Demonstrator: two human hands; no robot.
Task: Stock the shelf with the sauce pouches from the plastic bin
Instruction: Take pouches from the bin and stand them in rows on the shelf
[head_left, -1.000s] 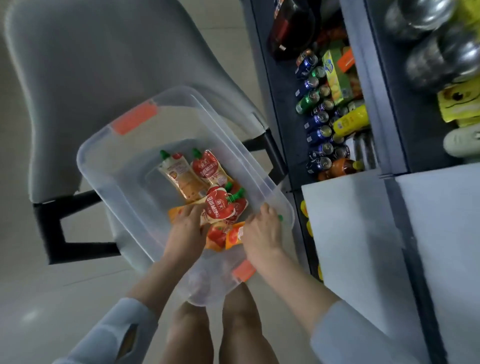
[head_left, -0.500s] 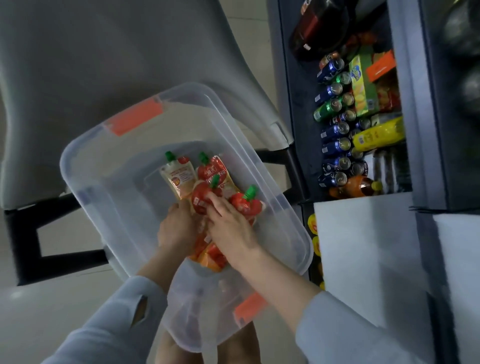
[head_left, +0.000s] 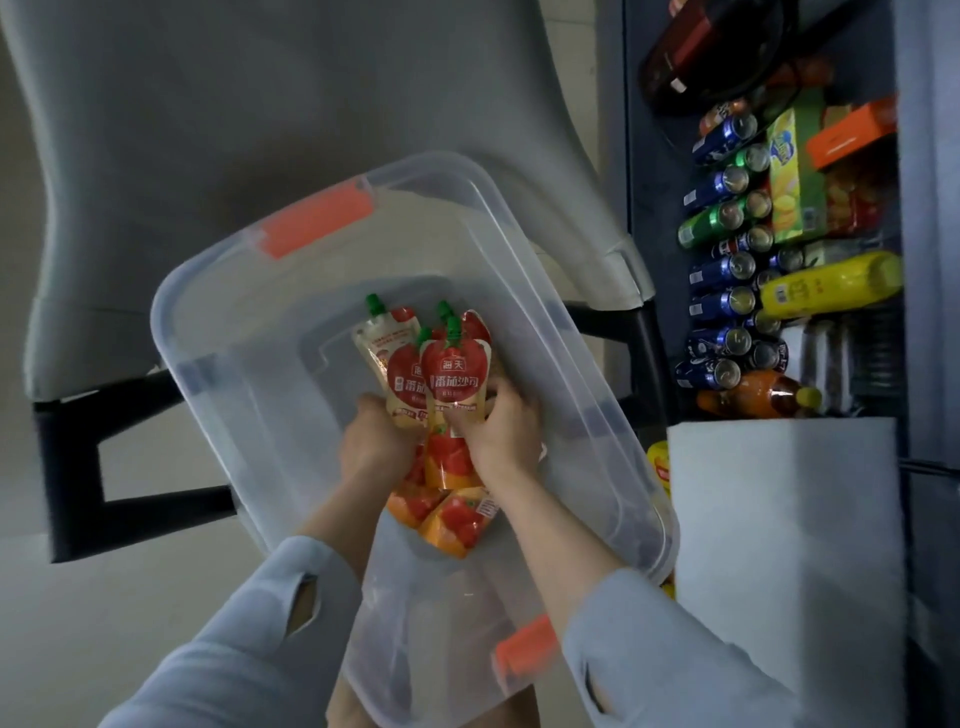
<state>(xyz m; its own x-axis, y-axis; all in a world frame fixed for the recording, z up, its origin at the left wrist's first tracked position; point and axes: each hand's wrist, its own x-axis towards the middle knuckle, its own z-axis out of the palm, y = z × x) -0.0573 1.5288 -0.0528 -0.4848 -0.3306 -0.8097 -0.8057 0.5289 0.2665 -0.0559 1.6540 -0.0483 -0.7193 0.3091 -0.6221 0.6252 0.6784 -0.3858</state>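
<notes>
A clear plastic bin (head_left: 223, 332) with orange latches rests on my lap. Inside it my left hand (head_left: 371, 449) and right hand (head_left: 501, 434) grip a gathered bunch of tomato sauce pouches (head_left: 454, 371) by their lower ends, green caps pointing away from me. One more cream pouch (head_left: 379, 335) lies behind the bunch, at its left. Orange and red pouches (head_left: 452, 519) lie in the bin below my hands. The dark shelf unit (head_left: 649, 218) stands to the right.
A grey chair (head_left: 260, 104) with black legs stands behind the bin. The shelf holds several drink cans (head_left: 722, 270), a yellow bottle (head_left: 831, 283), an orange bottle (head_left: 753, 402) and snack boxes (head_left: 792, 171). A white panel (head_left: 779, 545) sits below them.
Both hands have drawn the scattered pouches together into one bunch and raised it upright. The view has shifted left, so the bin and shelf sit further right.
</notes>
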